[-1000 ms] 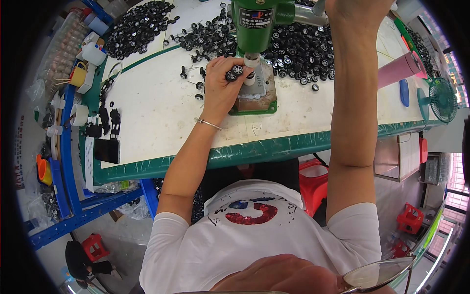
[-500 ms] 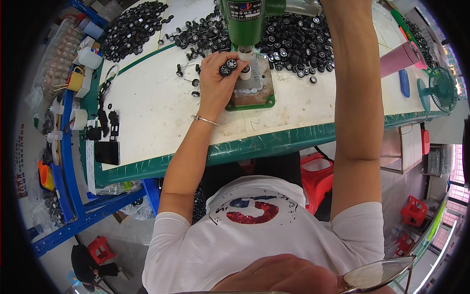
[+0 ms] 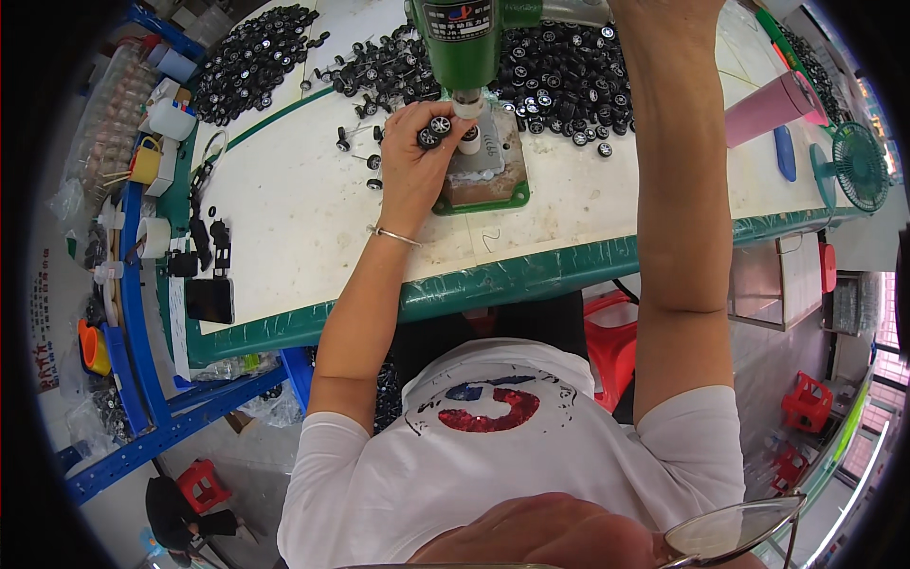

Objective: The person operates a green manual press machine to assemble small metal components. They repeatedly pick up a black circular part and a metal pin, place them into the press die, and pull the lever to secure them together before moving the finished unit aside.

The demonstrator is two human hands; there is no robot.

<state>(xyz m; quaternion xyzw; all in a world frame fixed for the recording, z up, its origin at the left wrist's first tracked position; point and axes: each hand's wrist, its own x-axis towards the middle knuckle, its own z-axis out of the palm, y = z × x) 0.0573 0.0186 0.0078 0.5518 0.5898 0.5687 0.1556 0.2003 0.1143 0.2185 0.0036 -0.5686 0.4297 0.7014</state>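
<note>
My left hand (image 3: 414, 152) is closed on small black toy wheels (image 3: 440, 125) with silver hubs, right at the green hand press (image 3: 460, 47). Another wheel (image 3: 469, 135) sits on the white post beneath the press ram (image 3: 466, 102), by my fingertips. Any axle between these wheels is hidden by my fingers. Raised past the right of the press, my right arm runs to the top edge. Only the wrist end of my right hand (image 3: 664, 13) shows there, near the press's grey metal arm (image 3: 575, 9); its fingers are out of sight.
Black wheels (image 3: 569, 81) lie heaped behind the press, with another pile (image 3: 251, 71) at the far left. A pink tumbler (image 3: 768, 109), a blue flat object (image 3: 784, 154) and a green fan (image 3: 858, 166) stand or lie at the right. A phone (image 3: 209, 300) rests at the left edge.
The whole view has shifted slightly, moving the press and both arms a little left in the picture. My left hand keeps its hold at the press.
</note>
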